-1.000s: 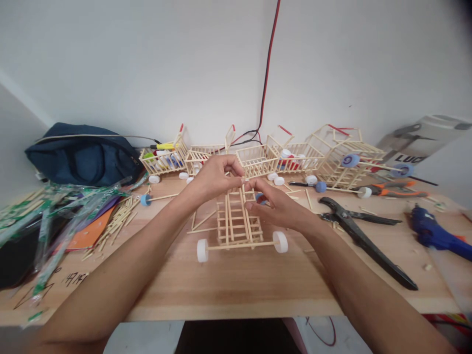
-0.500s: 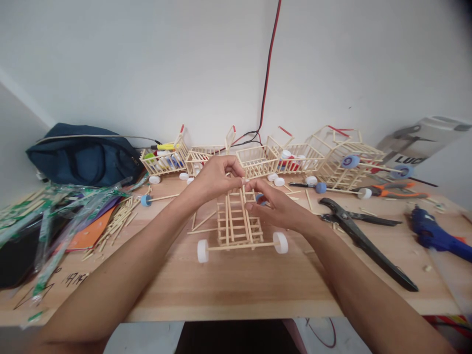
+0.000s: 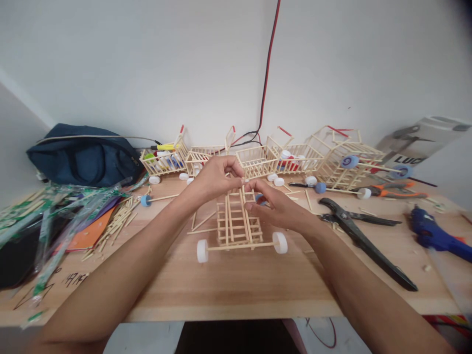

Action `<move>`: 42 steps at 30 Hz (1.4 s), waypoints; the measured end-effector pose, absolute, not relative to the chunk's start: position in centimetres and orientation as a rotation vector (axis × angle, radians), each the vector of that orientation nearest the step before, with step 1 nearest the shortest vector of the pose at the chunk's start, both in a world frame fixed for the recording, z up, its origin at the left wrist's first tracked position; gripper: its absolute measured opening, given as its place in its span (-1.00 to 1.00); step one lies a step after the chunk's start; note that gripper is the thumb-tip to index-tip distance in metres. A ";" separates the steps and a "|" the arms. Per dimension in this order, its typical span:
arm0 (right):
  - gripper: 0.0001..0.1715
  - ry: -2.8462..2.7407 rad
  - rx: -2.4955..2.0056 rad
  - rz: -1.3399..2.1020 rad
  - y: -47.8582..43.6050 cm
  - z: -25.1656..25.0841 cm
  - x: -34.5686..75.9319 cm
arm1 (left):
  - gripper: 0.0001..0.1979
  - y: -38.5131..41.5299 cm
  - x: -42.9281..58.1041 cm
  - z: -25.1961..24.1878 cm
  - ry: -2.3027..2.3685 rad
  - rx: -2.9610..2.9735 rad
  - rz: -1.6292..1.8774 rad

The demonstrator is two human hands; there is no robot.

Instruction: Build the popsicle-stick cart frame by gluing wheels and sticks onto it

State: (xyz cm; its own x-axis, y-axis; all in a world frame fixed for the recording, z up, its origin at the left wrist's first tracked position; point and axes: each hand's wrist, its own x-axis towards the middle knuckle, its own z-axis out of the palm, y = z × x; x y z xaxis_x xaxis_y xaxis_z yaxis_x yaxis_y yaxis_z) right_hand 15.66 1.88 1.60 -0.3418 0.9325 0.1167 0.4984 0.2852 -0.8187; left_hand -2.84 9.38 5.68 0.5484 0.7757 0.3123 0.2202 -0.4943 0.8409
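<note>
A small cart [image 3: 239, 223] made of thin wooden sticks is in front of me, with white bottle-cap wheels [image 3: 280, 243] at its near end. My left hand [image 3: 219, 177] reaches over its far end, thumb and fingers closed in a pinch at the long sticks. From the other side, my right hand [image 3: 276, 206] has its index fingertip against the same spot, its thumb bent beside the right-hand stick. Both hands grip the cart's far end, where the fingers partly hide the sticks. Blue wheels show in part behind my right hand.
Several finished stick carts [image 3: 256, 161] line the wall. Pliers [image 3: 365, 241], orange-handled pliers [image 3: 394, 190] and a blue glue gun [image 3: 438, 233] lie at right. Loose sticks [image 3: 118, 221], plastic wrappers [image 3: 62, 236] and a blue bag [image 3: 84, 155] are at left.
</note>
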 end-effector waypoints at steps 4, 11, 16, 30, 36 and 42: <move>-0.67 -1.956 -1.271 0.926 1.9 1.6 15.7 | -0.91 9.1 -2.8 5.9 0.824 2.003 0.901; -0.68 -1.953 -1.290 0.928 1.7 1.9 15.6 | -0.91 9.0 -2.7 6.3 0.849 1.985 0.884; -0.68 -1.962 -1.290 0.941 1.8 1.9 15.6 | -0.90 9.0 -2.8 6.1 0.835 1.999 0.886; -0.66 -1.963 -1.274 0.930 1.8 1.7 15.7 | -0.89 9.1 -2.8 6.0 0.826 2.005 0.887; -0.66 -1.965 -1.278 0.933 1.9 1.7 15.7 | -0.89 9.2 -2.9 5.8 0.819 2.007 0.890; -0.66 -1.960 -1.284 0.938 1.9 1.6 15.7 | -0.89 9.2 -2.9 5.8 0.819 2.030 0.893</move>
State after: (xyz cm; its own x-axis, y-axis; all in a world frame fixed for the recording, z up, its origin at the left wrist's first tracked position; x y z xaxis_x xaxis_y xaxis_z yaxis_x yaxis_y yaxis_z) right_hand 15.73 1.91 1.61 -0.3452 0.9325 0.1063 0.5022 0.2793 -0.8184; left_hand -2.94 9.23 5.84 0.5501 0.7744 0.3125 0.2445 -0.5071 0.8265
